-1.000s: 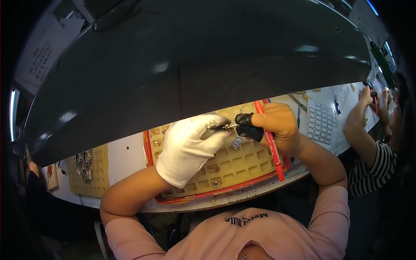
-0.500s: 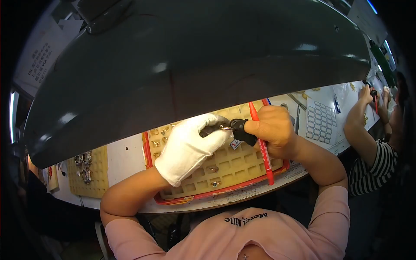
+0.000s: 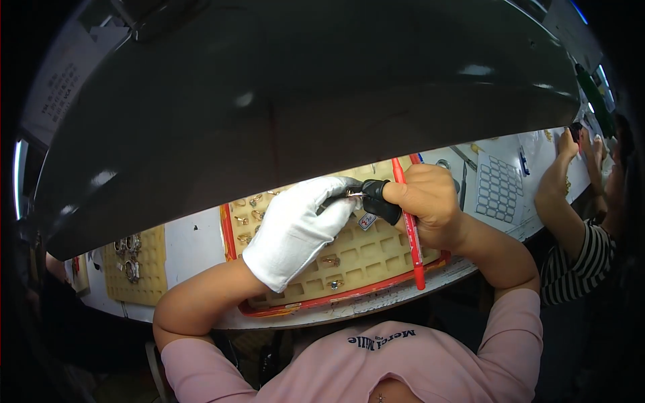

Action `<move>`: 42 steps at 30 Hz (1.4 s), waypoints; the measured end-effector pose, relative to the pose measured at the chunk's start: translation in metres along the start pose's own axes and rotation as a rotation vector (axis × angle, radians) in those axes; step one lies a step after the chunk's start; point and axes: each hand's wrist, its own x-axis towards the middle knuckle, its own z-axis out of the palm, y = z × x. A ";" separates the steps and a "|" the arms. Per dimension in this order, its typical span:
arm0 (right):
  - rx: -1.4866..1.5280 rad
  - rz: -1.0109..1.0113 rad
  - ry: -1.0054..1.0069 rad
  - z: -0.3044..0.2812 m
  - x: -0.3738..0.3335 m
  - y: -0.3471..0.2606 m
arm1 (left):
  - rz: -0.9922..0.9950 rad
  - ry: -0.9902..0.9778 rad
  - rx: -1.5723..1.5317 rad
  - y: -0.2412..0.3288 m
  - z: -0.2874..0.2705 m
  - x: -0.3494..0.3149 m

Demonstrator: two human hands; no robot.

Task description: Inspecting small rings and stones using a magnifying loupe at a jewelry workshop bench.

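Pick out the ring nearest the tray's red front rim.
The ring with the pale stone, lowest in view; the gold ring behind it and the rings along the left lie farther back.

White-gloved left grip (image 3: 295, 225), right grip (image 3: 426, 201) with red pen (image 3: 412, 242) — both holding a small metal piece (image 3: 354, 194).

Red pen (image 3: 412, 238) now less slanted
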 end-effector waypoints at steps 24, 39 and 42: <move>0.059 0.025 0.031 0.002 -0.002 0.005 | 0.067 0.095 0.173 0.009 -0.002 -0.004; 0.081 0.046 -0.012 -0.006 0.002 0.001 | 0.274 0.240 0.285 -0.001 0.002 -0.003; 0.202 0.133 0.007 -0.004 0.000 0.000 | 0.309 0.083 0.353 -0.005 -0.004 -0.002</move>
